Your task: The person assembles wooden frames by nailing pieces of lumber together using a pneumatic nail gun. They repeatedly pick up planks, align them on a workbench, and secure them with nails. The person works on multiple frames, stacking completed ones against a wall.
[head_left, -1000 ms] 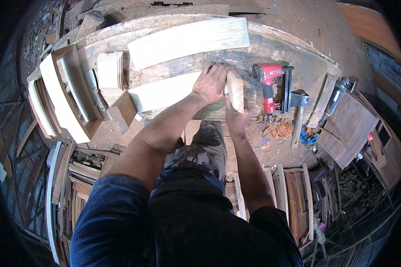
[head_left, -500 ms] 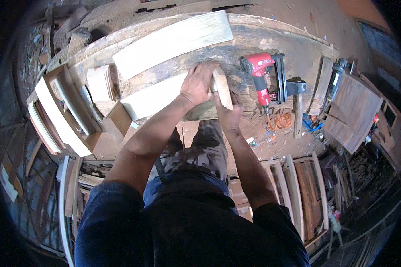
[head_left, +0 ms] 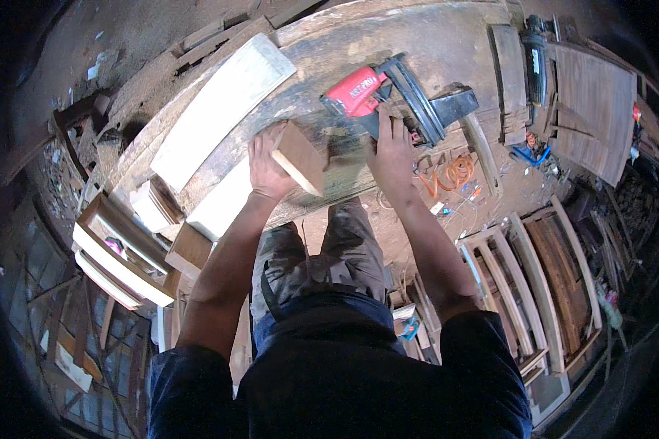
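My left hand (head_left: pixel 268 167) grips a short wooden board (head_left: pixel 300 155) that stands on edge at the right end of a long pale board (head_left: pixel 223 197). Part of that end lies hidden under my hand and forearm. To the right, my right hand (head_left: pixel 393 155) is closed over the dark handle of a red and black nail gun (head_left: pixel 359 91), which lies on the workbench (head_left: pixel 329 45). The palm side of this hand is out of sight. Another pale, slightly curved board (head_left: pixel 223 110) lies farther back on the bench.
Small stacked boards (head_left: pixel 154 205) and a curved wooden frame (head_left: pixel 117 256) sit at the left. An orange coiled hose (head_left: pixel 454 172) hangs near the bench's front edge. At right are a wooden panel (head_left: pixel 593 110) and a black cylindrical tool (head_left: pixel 536 73). Slatted frames (head_left: pixel 520 285) stand lower right.
My right hand has left the short board and moved right onto the nail gun's handle. My left hand now holds the short board. The whole view has turned and shifted.
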### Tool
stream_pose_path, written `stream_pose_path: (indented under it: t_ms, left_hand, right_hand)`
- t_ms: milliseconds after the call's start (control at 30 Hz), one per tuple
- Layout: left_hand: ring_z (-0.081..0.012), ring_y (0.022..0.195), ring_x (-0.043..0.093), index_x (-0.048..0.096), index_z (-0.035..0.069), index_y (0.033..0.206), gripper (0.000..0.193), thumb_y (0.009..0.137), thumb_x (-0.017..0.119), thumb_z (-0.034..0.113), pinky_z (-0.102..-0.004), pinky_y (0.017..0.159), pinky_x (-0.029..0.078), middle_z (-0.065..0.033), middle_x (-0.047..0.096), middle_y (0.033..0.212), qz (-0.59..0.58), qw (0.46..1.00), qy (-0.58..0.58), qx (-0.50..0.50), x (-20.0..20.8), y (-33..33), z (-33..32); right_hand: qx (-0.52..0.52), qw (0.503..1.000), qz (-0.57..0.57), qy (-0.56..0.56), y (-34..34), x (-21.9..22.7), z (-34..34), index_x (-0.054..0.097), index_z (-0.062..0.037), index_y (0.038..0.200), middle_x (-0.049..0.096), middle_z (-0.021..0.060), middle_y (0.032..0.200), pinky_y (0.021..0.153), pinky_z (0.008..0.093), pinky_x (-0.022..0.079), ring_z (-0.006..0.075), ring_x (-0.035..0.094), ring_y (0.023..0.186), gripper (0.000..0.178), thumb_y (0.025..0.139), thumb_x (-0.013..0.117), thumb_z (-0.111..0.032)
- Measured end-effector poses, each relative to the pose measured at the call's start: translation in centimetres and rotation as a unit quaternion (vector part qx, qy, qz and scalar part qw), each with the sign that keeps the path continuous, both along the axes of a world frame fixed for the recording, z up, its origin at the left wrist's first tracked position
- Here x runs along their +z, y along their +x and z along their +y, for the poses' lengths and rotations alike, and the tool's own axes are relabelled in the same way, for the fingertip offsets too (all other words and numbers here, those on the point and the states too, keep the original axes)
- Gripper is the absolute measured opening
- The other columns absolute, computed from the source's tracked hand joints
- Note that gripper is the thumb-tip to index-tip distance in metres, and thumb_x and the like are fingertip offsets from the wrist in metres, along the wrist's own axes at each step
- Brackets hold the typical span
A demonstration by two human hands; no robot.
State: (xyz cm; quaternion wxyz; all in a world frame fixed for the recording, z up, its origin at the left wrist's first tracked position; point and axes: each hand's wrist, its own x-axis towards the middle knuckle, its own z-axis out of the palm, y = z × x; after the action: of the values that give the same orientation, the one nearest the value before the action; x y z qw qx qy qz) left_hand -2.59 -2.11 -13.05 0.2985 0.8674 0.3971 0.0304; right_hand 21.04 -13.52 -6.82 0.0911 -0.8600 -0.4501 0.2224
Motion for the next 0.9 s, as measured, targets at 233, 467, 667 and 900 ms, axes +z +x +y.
stream_pose_path:
  t_ms: [233,467,667,900]
  left_hand:
    - [-0.0347,0.122,0.05,0.051,0.008,0.144,0.092,0.067,0.083,0.047,-0.05,0.111,0.034,-0.012,0.054,0.134,0.034,0.999,0.035,-0.009,-0.1,0.3,-0.2]
    - [-0.0347,0.121,0.051,0.053,0.008,0.142,0.091,0.066,0.083,0.046,-0.0501,0.111,0.035,-0.0128,0.055,0.135,0.023,1.0,0.02,-0.007,-0.5,0.0,-0.3]
    - [-0.035,0.12,0.052,0.055,0.008,0.142,0.085,0.069,0.079,0.046,-0.0494,0.108,0.037,-0.0132,0.057,0.134,0.024,0.999,0.032,-0.009,-0.4,0.2,-0.2]
    - [-0.0331,0.116,0.053,0.056,0.007,0.139,0.081,0.074,0.076,0.051,-0.0481,0.103,0.039,-0.0132,0.057,0.133,0.004,0.998,0.053,-0.02,-0.5,0.0,-0.1]
  right_hand:
    - [-0.08,0.991,0.078,0.078,3.1,4.8,2.1,0.053,0.0012,0.139,0.072,0.0224,0.106,0.087,0.0438,0.058,0.0371,0.072,0.095,0.066,0.08,0.077,-0.018]
    - [-0.273,0.719,0.629,-0.112,8.5,4.9,3.6,0.07,-0.0008,0.117,0.057,0.0001,0.074,0.058,0.0289,0.045,0.0113,0.052,0.06,0.033,0.089,0.068,-0.018]
    - [-0.236,0.588,0.745,-0.208,7.5,-0.6,4.1,0.063,0.0012,0.128,0.048,-0.0006,0.068,0.053,0.0282,0.044,0.0128,0.051,0.054,0.044,0.092,0.061,-0.024]
    - [-0.225,0.566,0.769,-0.196,6.6,-2.3,5.0,0.06,0.002,0.134,0.049,-0.0009,0.067,0.051,0.028,0.045,0.0119,0.049,0.051,0.048,0.091,0.059,-0.02]
